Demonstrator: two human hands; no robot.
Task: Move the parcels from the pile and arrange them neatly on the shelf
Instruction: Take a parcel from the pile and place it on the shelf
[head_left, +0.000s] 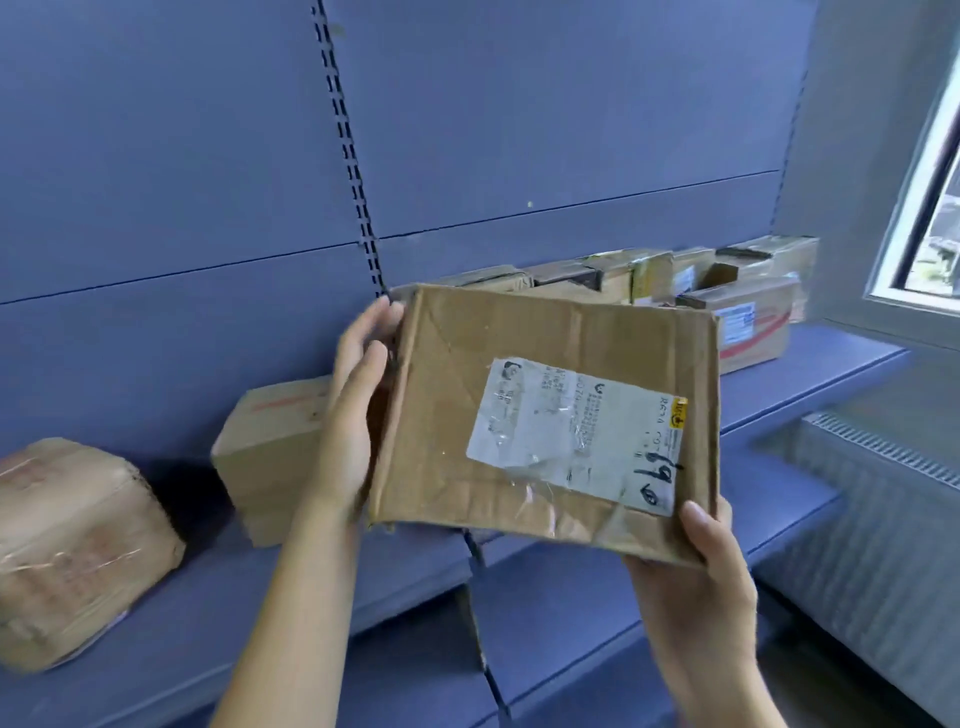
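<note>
Head view: the parcel (545, 415), a flat cardboard one with its label (571, 431) facing up, is held in the air above the blue shelf (779, 395), tilted, with nothing under it yet. The left hand (358, 410) lies along its left edge, fingers fairly straight and pressed together against the side. The right hand (696, 566) pinches the near right corner, thumb on top and fingers hidden beneath.

To place it well, I judge it should be levelled and set into the gap between the box on the left (270, 457) and the row of boxes (649, 275) at the far right, its back edge square to the wall.
</note>
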